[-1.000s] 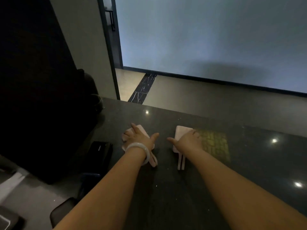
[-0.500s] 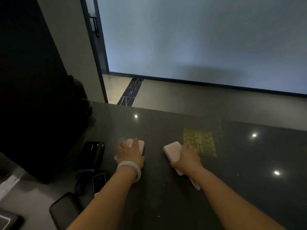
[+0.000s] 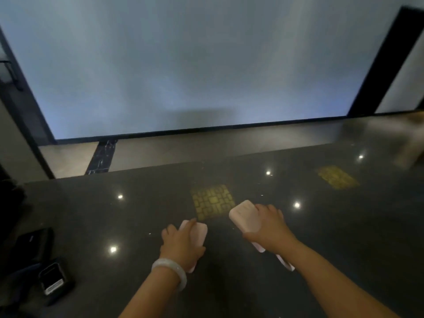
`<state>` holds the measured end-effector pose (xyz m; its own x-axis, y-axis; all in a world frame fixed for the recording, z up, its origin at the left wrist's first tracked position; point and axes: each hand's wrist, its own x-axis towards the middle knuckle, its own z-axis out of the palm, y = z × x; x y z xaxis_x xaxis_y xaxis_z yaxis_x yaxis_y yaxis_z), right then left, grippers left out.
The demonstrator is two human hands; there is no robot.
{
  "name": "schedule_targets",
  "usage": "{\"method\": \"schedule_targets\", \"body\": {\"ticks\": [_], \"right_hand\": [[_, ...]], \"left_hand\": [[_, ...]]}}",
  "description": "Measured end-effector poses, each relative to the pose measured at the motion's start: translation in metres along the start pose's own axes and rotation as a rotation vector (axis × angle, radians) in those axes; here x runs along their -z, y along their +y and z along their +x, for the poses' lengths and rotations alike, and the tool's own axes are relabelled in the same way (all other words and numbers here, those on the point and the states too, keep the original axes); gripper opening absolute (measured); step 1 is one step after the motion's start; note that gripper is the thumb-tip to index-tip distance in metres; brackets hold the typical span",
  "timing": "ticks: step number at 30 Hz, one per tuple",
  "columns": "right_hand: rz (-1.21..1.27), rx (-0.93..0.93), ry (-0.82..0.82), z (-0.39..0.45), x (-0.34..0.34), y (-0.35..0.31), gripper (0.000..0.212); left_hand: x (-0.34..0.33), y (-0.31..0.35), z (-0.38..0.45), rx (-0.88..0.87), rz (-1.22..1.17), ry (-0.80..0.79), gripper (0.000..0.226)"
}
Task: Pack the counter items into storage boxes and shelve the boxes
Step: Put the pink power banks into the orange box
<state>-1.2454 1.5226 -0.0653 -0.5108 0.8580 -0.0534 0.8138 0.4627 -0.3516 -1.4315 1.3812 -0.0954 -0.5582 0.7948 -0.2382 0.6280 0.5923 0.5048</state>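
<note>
left hand (image 3: pixel 181 245) curled over pink pack (image 3: pixel 196 232) on tabletop (image 3: pixel 114 221) | right hand (image 3: pixel 268 228) gripping second pink pack (image 3: pixel 244 215) | lift both level, mind trailing strip (image 3: pixel 284 263)

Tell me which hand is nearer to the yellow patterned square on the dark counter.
Right. The right hand lies just beside the nearer yellow patterned square, on its right; the left hand is below it, further away.
</note>
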Motion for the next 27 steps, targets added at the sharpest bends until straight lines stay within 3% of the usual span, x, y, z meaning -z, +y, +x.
{"method": "schedule_targets", "body": {"ticks": [7,13,17,23,27], "right_hand": [[-0.181,-0.059,0.154,-0.071,0.091,0.130,0.069],[-0.157,-0.150,0.267,-0.158,0.161,0.248,0.080],[-0.141,-0.213,0.301,-0.215,0.192,0.327,0.087],[-0.052,-0.410,0.325,-0.286,0.219,0.416,0.099],[-0.003,-0.540,0.329,-0.333,0.229,0.466,0.101]], "left_hand": [[-0.052,0.148,-0.049,-0.272,0.007,0.029,0.073],[-0.126,0.278,-0.107,-0.504,0.016,0.001,0.074],[-0.177,0.350,-0.147,-0.790,0.091,0.031,0.052],[-0.244,0.416,-0.188,-0.869,-0.032,-0.054,0.070],[-0.274,0.451,-0.219,-0.943,-0.050,-0.145,0.070]]}}
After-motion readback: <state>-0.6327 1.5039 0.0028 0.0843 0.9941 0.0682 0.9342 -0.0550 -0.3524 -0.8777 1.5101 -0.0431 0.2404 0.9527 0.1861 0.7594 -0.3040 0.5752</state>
